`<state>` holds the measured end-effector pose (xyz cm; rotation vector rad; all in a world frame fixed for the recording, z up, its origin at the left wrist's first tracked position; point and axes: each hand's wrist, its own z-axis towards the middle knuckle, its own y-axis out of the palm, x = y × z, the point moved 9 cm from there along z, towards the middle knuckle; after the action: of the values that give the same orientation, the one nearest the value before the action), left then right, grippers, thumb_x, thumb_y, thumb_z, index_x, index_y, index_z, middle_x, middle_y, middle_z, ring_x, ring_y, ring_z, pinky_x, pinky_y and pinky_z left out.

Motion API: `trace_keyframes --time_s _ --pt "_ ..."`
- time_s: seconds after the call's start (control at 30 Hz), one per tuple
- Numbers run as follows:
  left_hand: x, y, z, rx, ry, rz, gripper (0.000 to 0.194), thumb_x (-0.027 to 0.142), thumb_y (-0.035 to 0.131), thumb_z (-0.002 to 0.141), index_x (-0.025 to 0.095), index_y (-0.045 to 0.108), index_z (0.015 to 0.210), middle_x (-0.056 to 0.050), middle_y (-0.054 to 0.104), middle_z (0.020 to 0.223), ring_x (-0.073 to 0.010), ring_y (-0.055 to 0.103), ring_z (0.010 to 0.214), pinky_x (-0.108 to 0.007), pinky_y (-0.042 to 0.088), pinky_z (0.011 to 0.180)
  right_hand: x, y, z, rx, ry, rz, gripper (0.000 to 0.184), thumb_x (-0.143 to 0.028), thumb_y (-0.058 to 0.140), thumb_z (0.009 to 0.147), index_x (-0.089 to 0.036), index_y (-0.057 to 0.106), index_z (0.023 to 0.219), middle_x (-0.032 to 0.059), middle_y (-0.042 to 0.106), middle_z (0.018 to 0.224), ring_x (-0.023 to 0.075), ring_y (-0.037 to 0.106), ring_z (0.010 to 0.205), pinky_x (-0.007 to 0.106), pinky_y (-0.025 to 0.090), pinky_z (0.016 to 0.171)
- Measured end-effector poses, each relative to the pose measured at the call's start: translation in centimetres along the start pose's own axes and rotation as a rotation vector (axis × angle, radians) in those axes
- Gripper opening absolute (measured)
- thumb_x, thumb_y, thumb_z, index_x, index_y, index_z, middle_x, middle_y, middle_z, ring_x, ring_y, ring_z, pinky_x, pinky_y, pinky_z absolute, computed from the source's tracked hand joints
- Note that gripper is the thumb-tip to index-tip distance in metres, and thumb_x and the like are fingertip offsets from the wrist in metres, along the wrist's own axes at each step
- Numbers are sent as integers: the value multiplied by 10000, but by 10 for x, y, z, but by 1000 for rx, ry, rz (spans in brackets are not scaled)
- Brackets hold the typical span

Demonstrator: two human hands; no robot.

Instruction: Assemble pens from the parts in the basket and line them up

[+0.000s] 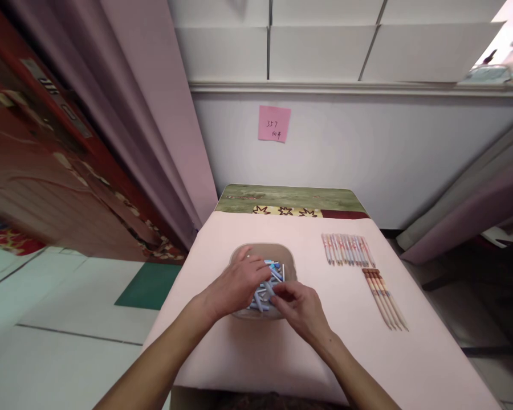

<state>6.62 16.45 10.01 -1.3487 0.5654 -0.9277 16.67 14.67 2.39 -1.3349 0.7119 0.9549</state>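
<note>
A clear plastic container [289, 263] stands near the front of the table, with blue, light-blue and white pen parts [260, 300] jumbled in it. My left hand [243, 280] reaches over its left side with fingers curled inward; what they hold, if anything, is hidden. At the right rim, my right hand [302, 308] pinches a light-blue pen part [269, 288] between thumb and index finger. The upper end of that part reaches up to my left fingertips.
A row of pens [348, 250] lies at the right of the pink-covered table [325, 353], with several brown-capped pens [385, 299] nearer me. Beyond the table rises a white wall [325, 148] bearing a pink note [274, 123]. A purple curtain [154, 114] hangs left.
</note>
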Motion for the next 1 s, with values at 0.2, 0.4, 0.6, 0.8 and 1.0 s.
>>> trace_keyframes --time_s 0.2,0.4,0.6,0.8,1.0 --pt "-6 -40 -7 340 -122 -76 446 45 443 801 241 556 1186 -93 495 1370 -249 367 1324 -532 186 1108 14 -21 11 175 53 229 169 -327 603 799 -182 659 865 14 649 691 123 555 551 213 440 511" --pt "-59 -14 -39 527 -518 -407 190 201 493 853 202 651 959 -71 666 1042 -206 605 994 -370 470 895 14 -43 17 239 58 204 217 -293 593 802 -191 576 992 2 650 729 126 588 600 212 470 562" --pt "-53 73 -30 406 -726 -1155 209 326 648 752 164 674 882 -42 696 823 -174 627 741 -290 505 684 4 -2 13 49 30 167 98 -252 579 802 -197 614 875 -17 620 636 116 558 534 200 436 514" --pt "-50 90 -25 480 -777 -1324 180 311 724 670 157 634 695 11 612 644 -131 565 617 -245 460 582 1 7 7 18 30 115 69 -260 626 775 -203 641 810 -23 628 618 117 562 532 205 430 526" --pt "-49 76 -25 464 -729 -1139 172 329 702 702 162 659 703 11 613 625 -132 558 585 -249 449 561 8 -18 20 102 70 232 230 -377 604 812 -175 698 868 12 662 649 127 562 551 214 446 522"
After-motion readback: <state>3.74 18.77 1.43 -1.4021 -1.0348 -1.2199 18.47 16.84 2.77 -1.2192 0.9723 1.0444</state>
